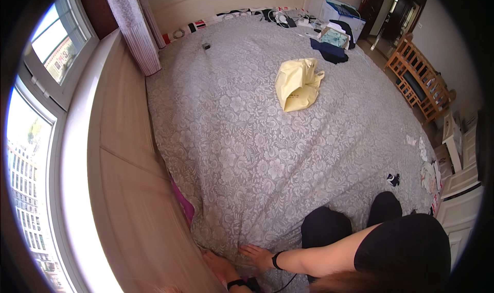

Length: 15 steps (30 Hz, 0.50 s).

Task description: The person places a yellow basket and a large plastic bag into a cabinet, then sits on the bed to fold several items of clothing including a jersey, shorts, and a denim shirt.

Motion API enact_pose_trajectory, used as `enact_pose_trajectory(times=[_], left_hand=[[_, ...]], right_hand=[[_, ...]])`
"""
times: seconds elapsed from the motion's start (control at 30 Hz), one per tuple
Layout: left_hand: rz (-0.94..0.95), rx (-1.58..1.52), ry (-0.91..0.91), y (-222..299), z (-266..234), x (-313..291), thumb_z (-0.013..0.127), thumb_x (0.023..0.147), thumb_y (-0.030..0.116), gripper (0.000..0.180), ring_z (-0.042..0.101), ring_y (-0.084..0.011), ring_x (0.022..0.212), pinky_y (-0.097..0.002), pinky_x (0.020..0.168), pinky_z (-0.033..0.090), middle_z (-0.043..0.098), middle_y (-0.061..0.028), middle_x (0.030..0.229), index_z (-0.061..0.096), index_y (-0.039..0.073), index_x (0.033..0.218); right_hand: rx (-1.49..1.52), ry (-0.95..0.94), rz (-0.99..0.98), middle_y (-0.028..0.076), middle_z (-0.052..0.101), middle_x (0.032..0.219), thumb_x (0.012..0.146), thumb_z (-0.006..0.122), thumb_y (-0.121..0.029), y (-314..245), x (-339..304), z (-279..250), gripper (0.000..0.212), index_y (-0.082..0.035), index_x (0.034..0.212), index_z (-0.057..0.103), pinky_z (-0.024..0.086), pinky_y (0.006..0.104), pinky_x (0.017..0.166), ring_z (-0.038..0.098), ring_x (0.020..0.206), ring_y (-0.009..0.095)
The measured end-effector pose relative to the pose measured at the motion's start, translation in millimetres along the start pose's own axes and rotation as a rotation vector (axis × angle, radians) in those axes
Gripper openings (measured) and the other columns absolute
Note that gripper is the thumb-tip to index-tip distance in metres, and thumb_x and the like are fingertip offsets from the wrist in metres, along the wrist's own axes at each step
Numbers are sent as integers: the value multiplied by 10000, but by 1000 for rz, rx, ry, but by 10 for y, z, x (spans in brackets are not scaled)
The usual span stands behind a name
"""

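A grey bedspread [242, 154] with a pale floral pattern covers the large bed, with creases running through its near part. My right hand [257, 255] lies on it near the lower edge, fingers stretched out and pressing flat on the cloth. Close beside it, my left hand [218, 264] reaches down at the bed's left edge, against the wooden panel [139, 190]. Its fingers are mostly hidden there, so their grip does not show. Both wrists wear dark bands. A strip of purple cloth [182, 203] shows between bedspread and panel.
A yellow bag [298, 84] stands on the bed's far middle. Dark folded clothing [329, 51], a box and cables lie at the far right. A small dark object [206, 46] sits farther left. My dark-clad knee [325, 228] rests on the bed; a wooden rack [419, 79] stands beyond.
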<state>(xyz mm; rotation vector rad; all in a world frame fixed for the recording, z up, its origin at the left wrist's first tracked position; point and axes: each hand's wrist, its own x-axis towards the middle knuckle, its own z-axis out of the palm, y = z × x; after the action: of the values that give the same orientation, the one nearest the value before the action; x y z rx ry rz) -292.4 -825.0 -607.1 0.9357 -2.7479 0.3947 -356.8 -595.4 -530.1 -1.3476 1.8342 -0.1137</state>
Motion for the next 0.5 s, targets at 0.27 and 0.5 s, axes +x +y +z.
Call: enact_pose_trajectory(times=[0.27,0.5], left_hand=[[34,10,-217,475,-346,6,541,1179,137,238,611,-425,1438,-505,1266,467,663,-203,1421,645,24,1361],[36,140,-237,845,-422,-172,459,1202,89,229,612,-403,1447,-489,1259,474,658,-217,1461,617,21,1353]], right_hand=[[83,-242,-152,270,37,1971,996,699,-846,609,-37,-405,1184,-194,1899,299,64,606,1446,2,1818,455],[643,377,-157,203,416,1882,1217,549,-632,3723,-1088,-2045,797,-144,1834,423,354,534,1407,413,1721,404]])
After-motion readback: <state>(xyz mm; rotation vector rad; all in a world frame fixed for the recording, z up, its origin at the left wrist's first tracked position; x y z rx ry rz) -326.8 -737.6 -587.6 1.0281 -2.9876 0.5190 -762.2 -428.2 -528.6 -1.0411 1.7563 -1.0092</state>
